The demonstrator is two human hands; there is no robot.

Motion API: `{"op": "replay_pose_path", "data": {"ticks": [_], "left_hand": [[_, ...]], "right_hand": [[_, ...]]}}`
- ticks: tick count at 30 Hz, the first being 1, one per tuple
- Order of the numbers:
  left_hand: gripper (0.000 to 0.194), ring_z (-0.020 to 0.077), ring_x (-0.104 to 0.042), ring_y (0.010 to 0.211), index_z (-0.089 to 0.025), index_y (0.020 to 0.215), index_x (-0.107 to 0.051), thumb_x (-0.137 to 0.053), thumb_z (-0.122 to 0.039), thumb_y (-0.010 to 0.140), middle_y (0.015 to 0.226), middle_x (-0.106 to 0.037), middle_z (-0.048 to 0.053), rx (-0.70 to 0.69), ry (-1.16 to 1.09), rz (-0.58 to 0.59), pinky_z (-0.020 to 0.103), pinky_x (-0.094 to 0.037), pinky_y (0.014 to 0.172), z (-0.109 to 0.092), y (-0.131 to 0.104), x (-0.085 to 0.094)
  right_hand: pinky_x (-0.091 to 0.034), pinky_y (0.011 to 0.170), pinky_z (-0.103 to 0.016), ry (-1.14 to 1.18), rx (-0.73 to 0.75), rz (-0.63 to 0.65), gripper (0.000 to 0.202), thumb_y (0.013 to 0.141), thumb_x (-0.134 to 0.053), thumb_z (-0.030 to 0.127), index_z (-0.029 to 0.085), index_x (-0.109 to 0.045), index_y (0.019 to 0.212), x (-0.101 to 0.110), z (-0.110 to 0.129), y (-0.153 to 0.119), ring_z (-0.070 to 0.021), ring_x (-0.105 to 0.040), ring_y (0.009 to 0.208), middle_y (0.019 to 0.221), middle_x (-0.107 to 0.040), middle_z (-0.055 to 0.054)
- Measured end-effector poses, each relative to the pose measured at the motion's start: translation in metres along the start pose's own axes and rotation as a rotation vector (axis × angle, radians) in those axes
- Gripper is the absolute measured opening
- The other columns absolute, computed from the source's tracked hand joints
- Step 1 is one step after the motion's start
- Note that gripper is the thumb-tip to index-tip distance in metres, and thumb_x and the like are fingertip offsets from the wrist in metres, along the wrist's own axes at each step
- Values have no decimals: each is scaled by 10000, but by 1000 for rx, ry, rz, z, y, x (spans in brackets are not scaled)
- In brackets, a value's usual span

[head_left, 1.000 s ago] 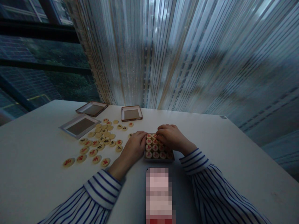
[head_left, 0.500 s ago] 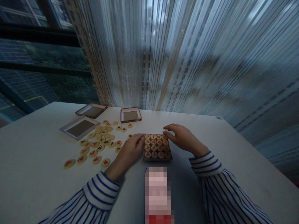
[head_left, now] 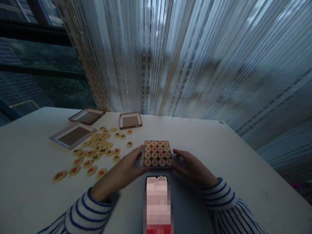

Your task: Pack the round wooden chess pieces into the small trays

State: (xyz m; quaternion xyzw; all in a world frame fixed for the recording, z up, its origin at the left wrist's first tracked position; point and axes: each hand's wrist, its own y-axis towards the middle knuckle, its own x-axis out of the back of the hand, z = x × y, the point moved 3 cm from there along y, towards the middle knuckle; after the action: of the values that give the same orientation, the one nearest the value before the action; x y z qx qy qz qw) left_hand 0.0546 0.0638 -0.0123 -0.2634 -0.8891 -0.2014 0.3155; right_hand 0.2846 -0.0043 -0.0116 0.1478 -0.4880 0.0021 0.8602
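Observation:
A shallow box (head_left: 158,168) holds Chinese chess pieces (head_left: 154,155) in tidy rows, their red characters facing up. Along its left side is my left hand (head_left: 126,167), fingers apart, the thumb at the front left corner. My right hand (head_left: 192,167) is at the right side, thumb by the front right corner and fingers stretched out just off the edge. Both hands are open around the box; whether the fingertips press on it I cannot tell. More loose Chinese chess pieces (head_left: 97,148) lie scattered to the left, some red, some black, some blank side up.
A phone (head_left: 157,179) lies in front of the box, its screen partly blurred. At the back left are a box lid (head_left: 86,123), a second shallow tray (head_left: 119,121) and a third (head_left: 70,119). Behind the white table (head_left: 243,162) hangs a string curtain (head_left: 156,65).
My right hand has come down from the box's back right corner to its right side. My left hand has shifted toward the front left corner, thumb now apart. The view has turned slightly right.

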Motion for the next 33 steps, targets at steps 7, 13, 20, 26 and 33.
{"op": "replay_pose_path", "data": {"ticks": [7,13,20,26,33], "left_hand": [[643,241,-599,1045,-264,1331,-353,-607,-276,741,1215,-596,90,-24,27,25,408,-485,875,2,-3,-3],[613,228,-631,969,-258,1334,-346,-576,-284,767,1141,-638,83,-11,33,18,388,-505,828,1,-1,-5],[628,227,-631,964,-261,1336,-347,-582,-258,753,1154,-629,78,0,43,1,379,-509,819,5,1,-6],[596,220,-635,959,-264,1311,-395,-583,-254,746,1116,-650,59,-9,51,-30,353,-514,811,3,2,-5],[588,223,-619,988,-257,1309,-391,-584,-285,755,1144,-633,70,-18,71,-25,365,-500,830,4,1,-4]], "right_hand": [[-485,844,-409,-43,40,55,416,752,-604,259,204,-545,1161,-1,12,2,-228,-585,993,1087,-644,-83],[-500,818,-401,-58,-2,52,427,767,-594,289,181,-540,1177,-3,12,2,-231,-602,950,1051,-658,-95],[-504,799,-405,-56,-1,25,400,771,-592,288,204,-548,1160,-3,12,2,-229,-608,933,1024,-665,-87],[-499,807,-414,-70,-20,20,410,768,-594,285,187,-545,1163,-4,11,1,-233,-604,944,1034,-662,-102],[-474,870,-437,-104,34,-52,338,775,-595,288,183,-583,1096,-6,10,-1,-240,-562,1042,1141,-607,-130]]}}
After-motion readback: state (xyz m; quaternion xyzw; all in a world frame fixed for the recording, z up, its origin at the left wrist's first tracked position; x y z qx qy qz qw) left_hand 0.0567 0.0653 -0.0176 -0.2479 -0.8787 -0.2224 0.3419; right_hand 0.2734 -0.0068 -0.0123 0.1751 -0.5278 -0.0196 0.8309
